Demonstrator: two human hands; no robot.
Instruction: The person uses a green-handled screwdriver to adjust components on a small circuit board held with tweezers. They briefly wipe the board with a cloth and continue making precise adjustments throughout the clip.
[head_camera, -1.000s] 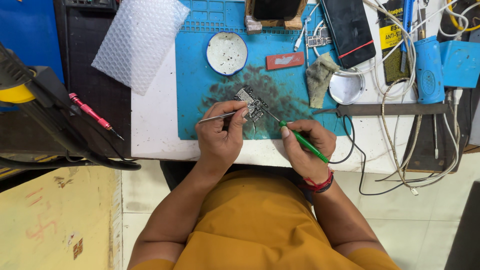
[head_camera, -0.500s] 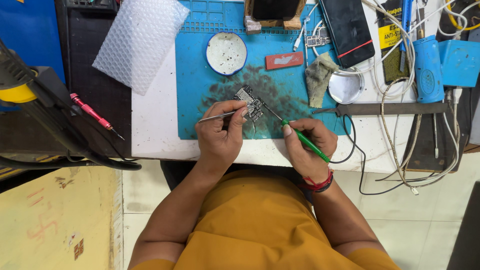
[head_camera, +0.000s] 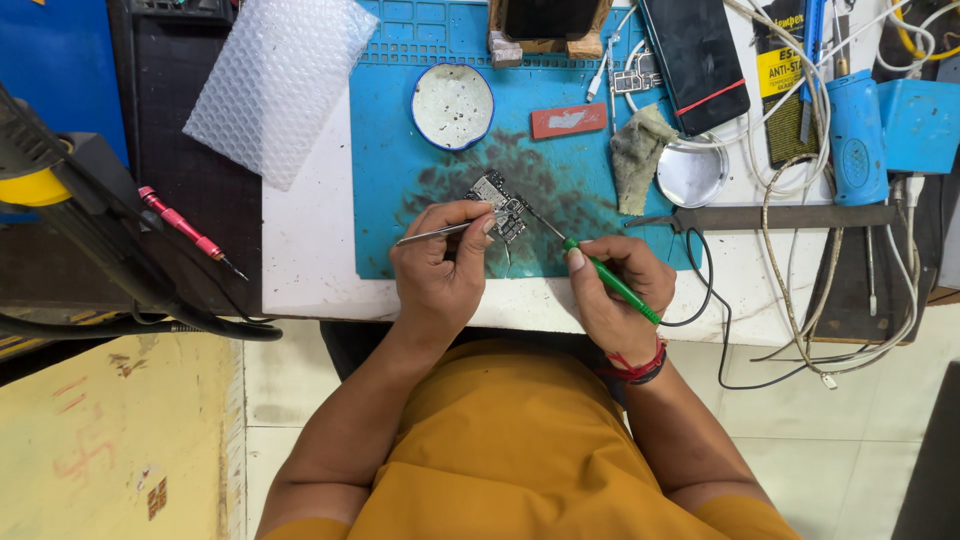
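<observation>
At the near edge of a white workbench, seen from above, two bare hands meet over a small circuit board (head_camera: 497, 203). The left hand (head_camera: 440, 275) rests its heel on the bench edge, fingers curled, pinching metal tweezers (head_camera: 445, 232) between thumb and forefinger; their tips point right and reach the board. The right hand (head_camera: 615, 295) is curled around a green-handled soldering iron (head_camera: 610, 283), held like a pen, with its thin dark tip angled up and left to the board's right side. A red thread band circles the right wrist. Both forearms come up from a mustard-yellow shirt at the bottom, elbows spread outward.

The board lies on a blue work mat (head_camera: 400, 150), on a dark, smudged patch near the mat's near edge. Just beyond it on the mat sit a round white dish (head_camera: 452, 105), a small red block (head_camera: 568, 120) and a crumpled grey cloth (head_camera: 635, 155). A round metal lid (head_camera: 690, 175) lies right of the cloth, and a dark phone (head_camera: 697, 50) lies further back. A sheet of bubble wrap (head_camera: 280, 80) overlaps the mat's left end. White and black cables (head_camera: 800, 150) tangle at the right. A red screwdriver (head_camera: 185, 228) lies off to the left.
</observation>
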